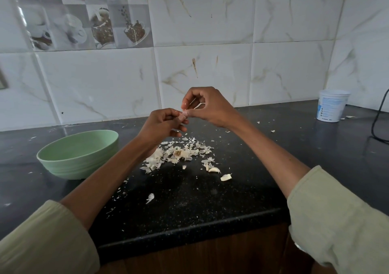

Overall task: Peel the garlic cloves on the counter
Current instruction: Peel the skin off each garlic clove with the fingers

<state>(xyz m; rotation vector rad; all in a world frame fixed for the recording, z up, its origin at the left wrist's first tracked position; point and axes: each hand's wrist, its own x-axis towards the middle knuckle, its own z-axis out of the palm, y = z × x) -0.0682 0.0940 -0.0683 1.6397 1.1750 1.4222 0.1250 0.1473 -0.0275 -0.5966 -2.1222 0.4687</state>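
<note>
The garlic clove being worked on is up in the air above the table, pinched between both hands right where they meet. The left hand has its fingers curled around the clove to keep it steady, and the right hand is pinching a thin strip of skin, which looks like it's being pulled up and away from the clove (hard to say how much skin is left on it, the fingers cover most of it).

Holding it over the peel pile makes sense, since the scraps just drop onto the mess that's already there. Two loose cloves sit just beside the pile on the near right, probably waiting their turn, though I can't tell if they're already peeled. The green bowl is off to the left, near enough to toss finished cloves in, I'd guess. A white plastic tub is well apart at the back right by the tiled wall.
</note>
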